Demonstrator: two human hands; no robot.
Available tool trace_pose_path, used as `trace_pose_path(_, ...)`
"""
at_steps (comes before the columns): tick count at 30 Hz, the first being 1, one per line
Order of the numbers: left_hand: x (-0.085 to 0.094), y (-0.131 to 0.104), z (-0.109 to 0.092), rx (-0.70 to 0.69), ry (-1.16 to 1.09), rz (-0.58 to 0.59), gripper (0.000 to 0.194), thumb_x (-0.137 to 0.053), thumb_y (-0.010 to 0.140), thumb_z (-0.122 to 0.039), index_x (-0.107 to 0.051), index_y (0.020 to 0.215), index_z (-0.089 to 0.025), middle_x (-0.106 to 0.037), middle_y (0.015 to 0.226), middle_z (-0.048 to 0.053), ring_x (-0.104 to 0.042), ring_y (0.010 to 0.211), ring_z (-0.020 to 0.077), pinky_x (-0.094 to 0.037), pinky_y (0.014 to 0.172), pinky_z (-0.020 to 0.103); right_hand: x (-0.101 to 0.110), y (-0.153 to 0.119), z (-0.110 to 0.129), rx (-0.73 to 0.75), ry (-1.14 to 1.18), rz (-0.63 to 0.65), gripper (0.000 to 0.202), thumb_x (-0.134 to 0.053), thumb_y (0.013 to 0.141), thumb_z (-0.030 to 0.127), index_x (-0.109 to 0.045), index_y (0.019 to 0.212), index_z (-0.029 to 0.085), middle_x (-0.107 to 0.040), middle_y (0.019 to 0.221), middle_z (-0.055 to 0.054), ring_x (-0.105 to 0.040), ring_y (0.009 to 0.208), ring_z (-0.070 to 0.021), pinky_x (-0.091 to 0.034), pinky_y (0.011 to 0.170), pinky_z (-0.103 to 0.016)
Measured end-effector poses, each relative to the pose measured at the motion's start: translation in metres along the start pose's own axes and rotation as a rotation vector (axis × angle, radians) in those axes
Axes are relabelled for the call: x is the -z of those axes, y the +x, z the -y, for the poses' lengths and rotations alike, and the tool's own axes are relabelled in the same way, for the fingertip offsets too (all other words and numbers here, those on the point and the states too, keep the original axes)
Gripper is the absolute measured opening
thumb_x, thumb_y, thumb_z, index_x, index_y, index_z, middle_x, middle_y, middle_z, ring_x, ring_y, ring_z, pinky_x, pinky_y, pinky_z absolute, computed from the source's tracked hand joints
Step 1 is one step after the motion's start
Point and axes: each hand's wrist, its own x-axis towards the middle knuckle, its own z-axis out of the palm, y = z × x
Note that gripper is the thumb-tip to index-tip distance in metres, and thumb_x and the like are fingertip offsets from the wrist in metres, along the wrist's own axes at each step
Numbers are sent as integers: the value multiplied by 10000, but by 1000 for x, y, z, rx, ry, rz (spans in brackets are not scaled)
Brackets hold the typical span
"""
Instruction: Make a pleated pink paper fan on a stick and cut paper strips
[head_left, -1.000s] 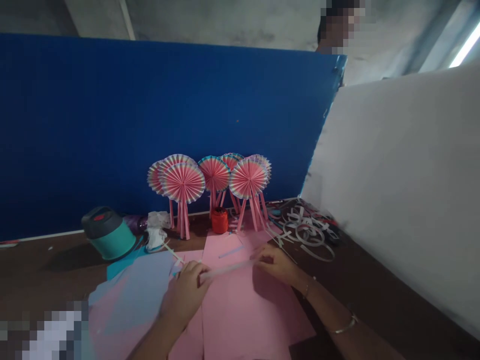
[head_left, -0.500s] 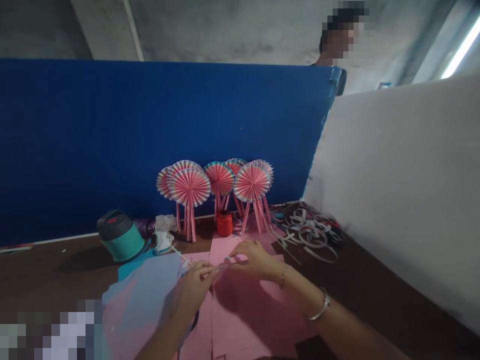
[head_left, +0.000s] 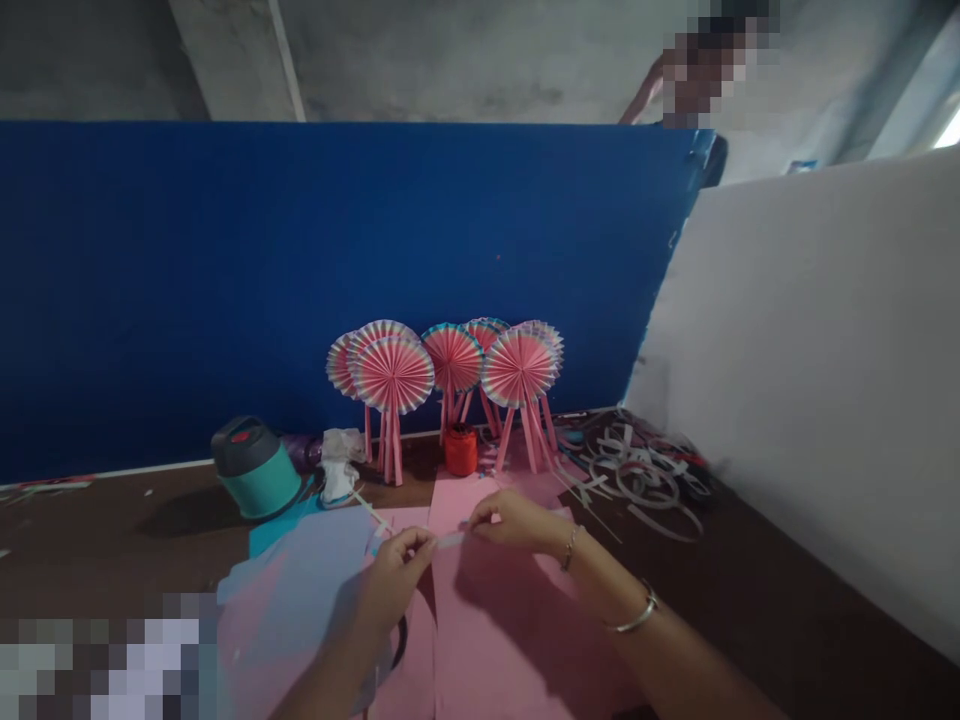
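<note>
Pale, narrow strip [head_left: 451, 540], perhaps translucent

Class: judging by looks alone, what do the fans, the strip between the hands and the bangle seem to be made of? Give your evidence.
Fans: most likely matte paper, since crisp pleats radiate from the centre. 
Strip: pale, flat and thin; paper or plastic film, too small here to tell. 
Bangle: probably polished metal, given its silvery shine.
</note>
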Motion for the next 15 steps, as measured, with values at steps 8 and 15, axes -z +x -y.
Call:
trace_pose_path(8, 1, -2, -4, -10, 47, -10, 206, -517, 724, -382, -562, 658, -193, -546, 652, -14, -500, 664, 156, -390, 637, 250, 4, 0, 0, 57, -83, -32, 299, -513, 684, 57, -758, 822, 160, -756, 814, -45, -654, 730, -158, -456, 669, -217)
trace_pose_path(15, 0, -2, -2, 1, 41, -30, 204, -512, 733, -376, -561, 653, -194, -552, 633, -22, -505, 637, 147, -394, 621, 245, 1, -5, 15, 73, -258, -210, 200, -573, 754, 106, -711, 885, 168, -727, 890, -54, -618, 835, -181, -403, 760, -278)
